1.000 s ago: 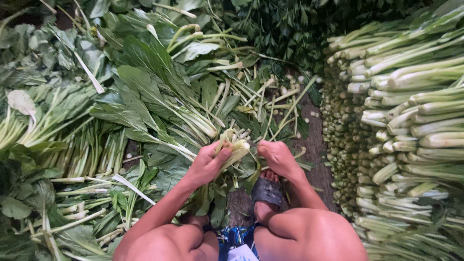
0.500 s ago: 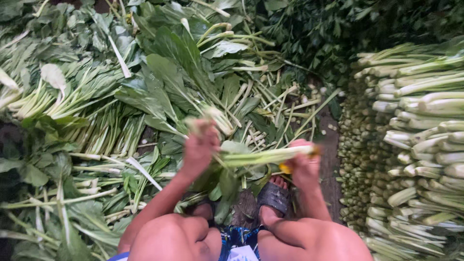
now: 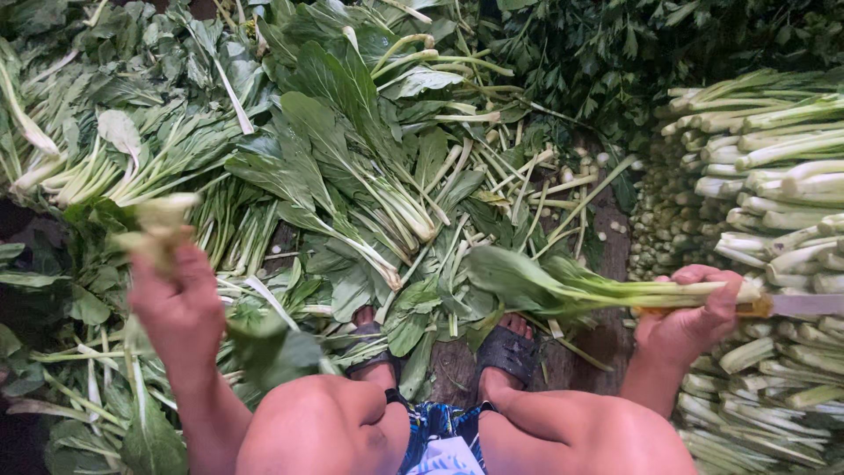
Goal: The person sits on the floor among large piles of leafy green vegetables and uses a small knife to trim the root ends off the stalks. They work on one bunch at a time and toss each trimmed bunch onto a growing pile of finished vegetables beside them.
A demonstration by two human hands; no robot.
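Observation:
My right hand (image 3: 687, 318) grips a leafy green stalk (image 3: 563, 288) together with a knife (image 3: 791, 305), its blade pointing right over the stacked stems. The stalk's leaves hang to the left above my sandalled feet (image 3: 505, 350). My left hand (image 3: 180, 303) is raised at the left, blurred, and holds pale trimmed leaf pieces (image 3: 158, 220) above the loose greens. My knees fill the bottom of the view.
A heap of loose leafy greens (image 3: 352, 149) covers the ground in front. Neat rows of trimmed pale-green stems (image 3: 774, 167) are stacked at the right. Dark leafy herbs (image 3: 633, 44) lie at the back right. Cut stem ends litter the ground.
My hands have parted: the right carried the stalk and knife towards the stacked stems, while the left swung out to the left with trimmed pieces.

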